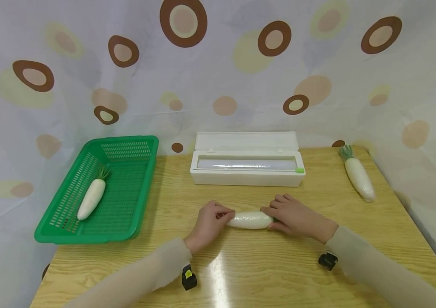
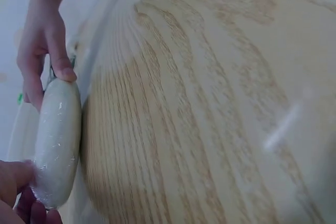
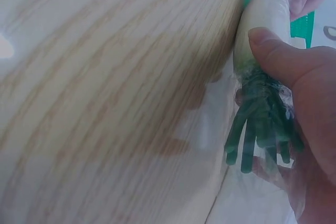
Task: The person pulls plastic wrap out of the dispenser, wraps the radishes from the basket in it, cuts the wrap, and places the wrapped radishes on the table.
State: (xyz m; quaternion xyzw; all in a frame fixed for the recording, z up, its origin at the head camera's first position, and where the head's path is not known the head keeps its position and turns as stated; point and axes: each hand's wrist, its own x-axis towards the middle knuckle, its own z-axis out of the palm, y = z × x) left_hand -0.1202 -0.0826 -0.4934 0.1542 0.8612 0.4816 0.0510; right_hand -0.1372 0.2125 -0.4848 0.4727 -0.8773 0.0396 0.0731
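A white radish (image 1: pixel 251 220) wrapped in clear plastic film lies crosswise over the table in front of the person. My left hand (image 1: pixel 208 224) pinches the film at its tapered end, thumb against fingers. At the leafy end, my right hand (image 1: pixel 298 217) grips the radish, with the thumb pressed on the white body in the right wrist view. Green cut stems (image 3: pixel 257 124) show there through loose film beside the palm. The film looks shiny and lightly wrinkled along the radish (image 2: pixel 59 140) in the left wrist view.
Behind the hands stands an open white box (image 1: pixel 246 179) with a roll of cling film (image 1: pixel 246 164). A green basket (image 1: pixel 147 188) at left holds an unwrapped radish (image 1: pixel 92 199). Another radish (image 1: pixel 359 179), shiny as if wrapped, lies at the table's right. A patterned curtain (image 1: pixel 218 77) hangs behind.
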